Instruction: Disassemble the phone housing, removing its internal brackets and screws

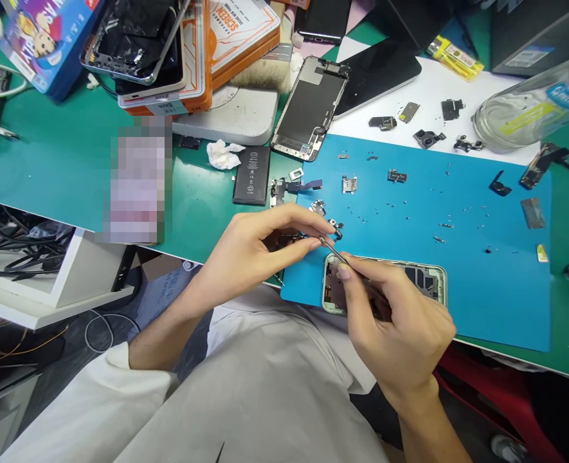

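My right hand [395, 321] grips a pair of slim metal tweezers [355, 268], held slantwise above the phone frame. Their tip meets the thumb and index fingertips of my left hand [260, 241], which are closed in a pinch around something too small to make out. Beneath my right hand lies an opened phone housing [433, 276] with a pale green rim, partly covered by the fingers. Small camera-like parts [335, 226] sit just beyond my left fingertips. A blue mat [496, 289] carries the housing and many tiny screws and metal parts.
A black battery [252, 175], crumpled tissue [224, 155] and a phone screen [308, 106] lie beyond my left hand. Orange boxes [245, 38] with phones on top are stacked at the back left. A glass jar [520, 112] stands at the right, beside loose camera modules [429, 137].
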`<action>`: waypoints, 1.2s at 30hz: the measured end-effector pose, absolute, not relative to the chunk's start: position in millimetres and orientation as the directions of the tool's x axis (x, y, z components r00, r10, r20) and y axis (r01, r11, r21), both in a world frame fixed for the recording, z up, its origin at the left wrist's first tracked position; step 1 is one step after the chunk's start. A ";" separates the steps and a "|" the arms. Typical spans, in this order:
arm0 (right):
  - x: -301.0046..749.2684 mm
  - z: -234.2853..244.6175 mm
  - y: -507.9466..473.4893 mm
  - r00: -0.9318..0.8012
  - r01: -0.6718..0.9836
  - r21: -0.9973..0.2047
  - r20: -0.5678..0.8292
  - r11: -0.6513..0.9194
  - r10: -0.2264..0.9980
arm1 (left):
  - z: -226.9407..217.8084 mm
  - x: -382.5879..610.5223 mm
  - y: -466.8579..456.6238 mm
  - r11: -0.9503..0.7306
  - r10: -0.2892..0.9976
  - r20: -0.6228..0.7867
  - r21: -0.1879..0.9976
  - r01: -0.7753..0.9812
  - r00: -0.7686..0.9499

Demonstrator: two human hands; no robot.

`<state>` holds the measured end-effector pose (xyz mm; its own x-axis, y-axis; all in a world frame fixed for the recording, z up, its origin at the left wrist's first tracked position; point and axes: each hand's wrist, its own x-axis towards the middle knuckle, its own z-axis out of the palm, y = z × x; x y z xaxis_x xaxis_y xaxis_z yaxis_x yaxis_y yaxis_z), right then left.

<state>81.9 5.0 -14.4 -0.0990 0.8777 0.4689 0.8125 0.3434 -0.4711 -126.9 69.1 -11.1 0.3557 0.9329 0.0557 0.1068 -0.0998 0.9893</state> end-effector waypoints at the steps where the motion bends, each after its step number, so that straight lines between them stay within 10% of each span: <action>1: 81.9 -15.0 4.7 -0.094 0.813 -0.472 0.472 0.341 0.876 | -10.9 -126.5 69.1 -0.096 0.934 0.053 0.990 0.106 0.354; 36: 84.2 -10.8 8.4 -0.125 0.780 -0.509 0.443 0.364 0.888 | -11.2 -127.6 67.7 -0.031 0.926 0.041 0.999 -0.033 0.376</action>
<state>84.2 8.4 -10.8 -0.1251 0.8877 0.4432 0.7798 0.3641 -0.5093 -127.6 67.7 -11.2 0.3756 0.9259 0.0409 -0.0335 -0.0305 0.9990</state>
